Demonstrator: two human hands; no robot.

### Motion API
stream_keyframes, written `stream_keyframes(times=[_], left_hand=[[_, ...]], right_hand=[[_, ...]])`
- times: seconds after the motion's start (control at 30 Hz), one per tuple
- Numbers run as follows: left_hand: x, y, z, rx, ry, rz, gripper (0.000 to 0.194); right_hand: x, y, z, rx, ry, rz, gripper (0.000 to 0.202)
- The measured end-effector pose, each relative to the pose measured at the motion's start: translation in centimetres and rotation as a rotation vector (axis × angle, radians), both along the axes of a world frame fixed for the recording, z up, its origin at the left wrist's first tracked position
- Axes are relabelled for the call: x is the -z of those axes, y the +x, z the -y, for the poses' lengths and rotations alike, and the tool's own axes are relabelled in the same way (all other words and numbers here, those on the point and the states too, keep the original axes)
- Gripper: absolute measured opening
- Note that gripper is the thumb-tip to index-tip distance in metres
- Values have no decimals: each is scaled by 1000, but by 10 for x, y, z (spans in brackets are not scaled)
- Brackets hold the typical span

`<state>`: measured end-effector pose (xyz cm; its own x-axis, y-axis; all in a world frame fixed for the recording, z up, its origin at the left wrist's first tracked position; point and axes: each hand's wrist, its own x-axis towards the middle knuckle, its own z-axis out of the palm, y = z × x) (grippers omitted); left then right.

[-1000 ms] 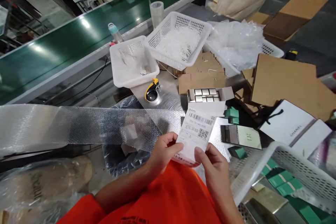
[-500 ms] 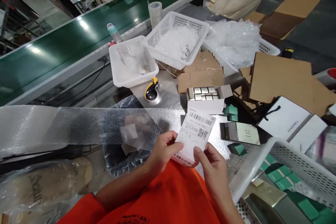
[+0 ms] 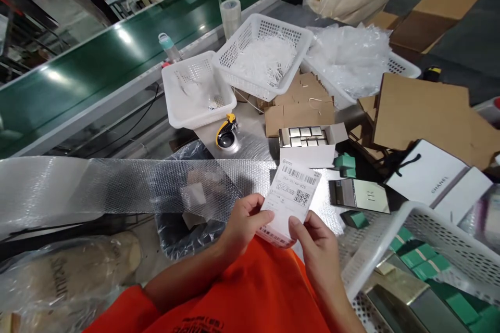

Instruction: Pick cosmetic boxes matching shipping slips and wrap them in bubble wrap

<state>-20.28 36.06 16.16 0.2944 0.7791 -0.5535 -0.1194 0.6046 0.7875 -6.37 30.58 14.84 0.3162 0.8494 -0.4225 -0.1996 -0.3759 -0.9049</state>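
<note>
A white printed label sheet (image 3: 291, 195) with barcodes and a QR code is held up in front of my orange shirt. My left hand (image 3: 247, 221) pinches its left edge between thumb and fingers. At the lower right edge, my right hand (image 3: 314, 237) grips the same sheet. Bubble wrap (image 3: 128, 184) stretches to the left behind the sheet. Just beyond the sheet is an open white box (image 3: 307, 156) with several small shiny square items inside. A green block (image 3: 346, 165) and a flat mirror-like box (image 3: 359, 195) lie to its right.
A yellow and black tape dispenser (image 3: 226, 135) sits near a white basket (image 3: 199, 119). Another basket (image 3: 269, 88) holds white filler. Cardboard (image 3: 422, 114), a white paper bag (image 3: 425, 177) and a large basket (image 3: 406, 213) are at right. Behind runs a green conveyor (image 3: 136, 41); a person stands beyond.
Both hands keep their hold on the label sheet, with hardly any movement. The objects on the right have shifted slightly in view.
</note>
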Motion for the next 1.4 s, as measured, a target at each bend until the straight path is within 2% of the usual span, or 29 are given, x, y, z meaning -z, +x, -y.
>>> stream_keyframes(times=[0.37, 0.5, 0.73, 0.83, 0.97, 1.07, 1.13, 1.27, 1.4], left_hand=[[-1, 2, -2, 20, 5, -36, 13], [4, 0, 0, 38, 24, -49, 11], [18, -8, -1, -13, -29, 27, 14], [20, -13, -5, -45, -59, -17, 16], [18, -15, -11, -51, -88, -69, 16], [18, -11, -14, -68, -103, -85, 18], [20, -6, -14, -58, -116, -90, 18], [19, 2, -14, -36, -129, -125, 17], [16, 6, -13, -57, -133, -163, 17]], right_hand=[[0, 1, 1, 7, 0, -25, 32], [4, -1, 2, -1, 7, -22, 32], [11, -1, 1, -53, 36, -15, 36], [29, 14, 5, -60, 22, 120, 35], [75, 50, 19, -34, -182, 532, 36], [110, 79, 27, 52, -359, 723, 52], [126, 94, 27, 97, -433, 782, 64], [139, 111, 19, 90, -556, 832, 74], [133, 109, 17, 44, -636, 858, 74]])
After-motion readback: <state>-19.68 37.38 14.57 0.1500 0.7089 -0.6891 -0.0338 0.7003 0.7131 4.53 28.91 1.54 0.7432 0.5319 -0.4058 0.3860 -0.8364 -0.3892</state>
